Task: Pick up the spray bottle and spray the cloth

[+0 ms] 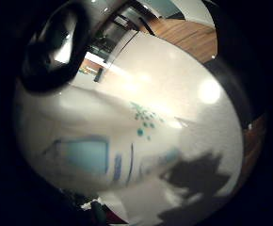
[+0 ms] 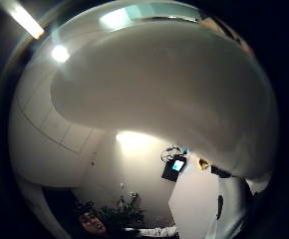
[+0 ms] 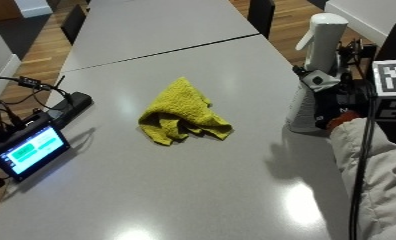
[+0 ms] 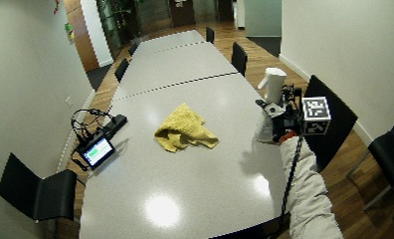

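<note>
The spray bottle (image 3: pixel 316 75) stands upright at the right edge of the bench (image 3: pixel 204 190), white, with its nozzle head pointing left toward the middle of the bench. Whether its base is touching the surface or just off it, you can't tell from here. Your right hand (image 3: pixel 338 107) is wrapped round the bottle's body from the right side, fingers curled about it, so it's grasping the bottle. Your pale padded sleeve (image 3: pixel 374 175) runs back toward the near right corner.

From your palm, on the little finger side, the bottle's white body (image 1: pixel 103 146) fills most of the view, with a blue-edged label panel and a scatter of teal dots on it (it's that close to the palm). On the thumb side, a big white curved surface (image 2: pixel 174 94) crowds the view the same way.

The cloth (image 3: pixel 183 113), yellow and crumpled into a loose heap, lies on the bench near its middle, well apart from the bottle and to its left. Nothing touches it.

Out at the left edge of the bench there's a small device with a lit screen (image 3: pixel 29 149), and just beyond it a black box (image 3: pixel 70 107) with a tangle of cables. Black chairs (image 4: pixel 240 57) line the bench, and a second bench (image 4: pixel 174 62) butts up against the far end of yours.
</note>
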The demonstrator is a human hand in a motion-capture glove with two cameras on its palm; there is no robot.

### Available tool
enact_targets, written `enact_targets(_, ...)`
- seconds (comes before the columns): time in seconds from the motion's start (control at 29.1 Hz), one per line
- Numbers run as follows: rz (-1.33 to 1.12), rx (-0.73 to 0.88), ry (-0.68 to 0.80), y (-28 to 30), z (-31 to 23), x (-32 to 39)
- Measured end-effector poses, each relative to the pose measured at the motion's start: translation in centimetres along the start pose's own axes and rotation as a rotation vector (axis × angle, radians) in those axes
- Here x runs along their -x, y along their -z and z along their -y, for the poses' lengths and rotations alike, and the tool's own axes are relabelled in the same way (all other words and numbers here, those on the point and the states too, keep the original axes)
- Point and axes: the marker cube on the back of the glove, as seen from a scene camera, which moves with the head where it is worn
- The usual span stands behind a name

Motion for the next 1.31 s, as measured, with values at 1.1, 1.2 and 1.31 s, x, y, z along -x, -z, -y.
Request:
enact_targets(1.1,-1.370,0.091,0.458,-5.9,5.1,10.5)
enact_targets(1.2,-1.442,0.097,0.474,-6.1,5.1,10.4)
enact_targets(1.31,-1.464,0.108,0.478,-6.4,5.0,10.3)
